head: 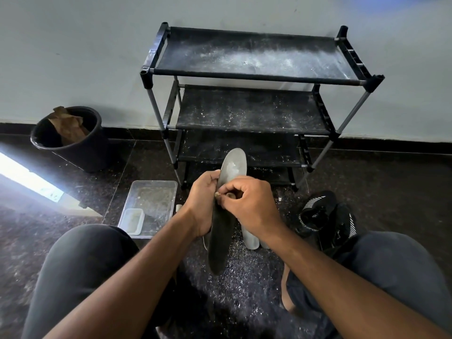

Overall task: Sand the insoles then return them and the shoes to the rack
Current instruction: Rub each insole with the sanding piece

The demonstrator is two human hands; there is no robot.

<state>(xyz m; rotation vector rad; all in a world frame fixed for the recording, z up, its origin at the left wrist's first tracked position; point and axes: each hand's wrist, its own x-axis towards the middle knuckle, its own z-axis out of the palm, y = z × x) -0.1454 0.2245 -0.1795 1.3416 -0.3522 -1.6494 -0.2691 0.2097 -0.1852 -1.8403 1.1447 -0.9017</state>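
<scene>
The dark insole (221, 231) stands nearly on end between the person's knees, its pale scuffed toe part rising above the fingers and its heel end hanging below the wrists. The left hand (201, 204) wraps round its left edge at about mid-length, fingers curled behind and thumb at the front. The right hand (252, 204) is bunched against its face just right of those fingers, fingertips pinched on something small and tan, probably a scrap of sandpaper (217, 194), though it is too small to be sure.

It looks thin, light and bendy, so I'd judge it needs backing right behind the rubbed spot, or it will flex away; gripping by the edges at the waist seems soundest.

Below the right hand a second insole (250, 238) lies on the dusty floor. Further right sit the black shoes (325, 216). Beyond the fingers stands the rack (249, 111), shelves bare but dusty. To the left are a clear plastic tray (151, 204) and a black bin (71, 138).
</scene>
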